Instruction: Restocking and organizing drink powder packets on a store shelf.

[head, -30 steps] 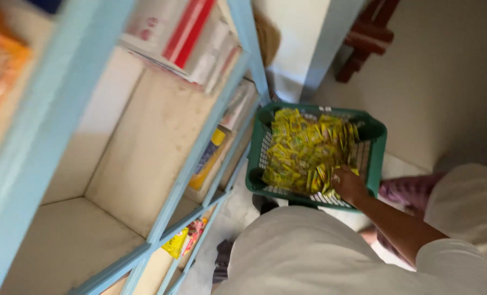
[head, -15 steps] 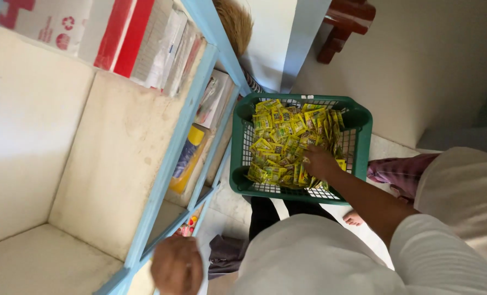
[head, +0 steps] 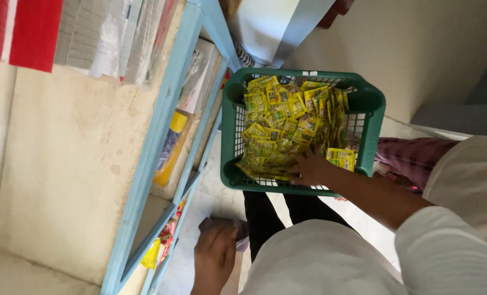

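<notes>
Since half second ago, left hand (head: 215, 259) has come further into view low beside blue shelf frame (head: 161, 142), fingers loosely together, holding nothing clear; right hand stays in basket. Shelf holds red and white packets (head: 85, 33) above, yellow packet (head: 169, 147) lower down. Green plastic basket (head: 372, 109) sits beside shelf, near dark trouser legs (head: 265, 213). Right hand (head: 309, 166) rests on heap of yellow sachets (head: 279, 117) inside basket, fingers buried; grip cannot be made out.

We see the basket (head: 303, 134) at frame centre, sachets (head: 287, 125) piled inside it, shelves (head: 161, 142) to its left, our right hand (head: 309, 169) among the sachets, left hand (head: 215, 259) at the bottom.
</notes>
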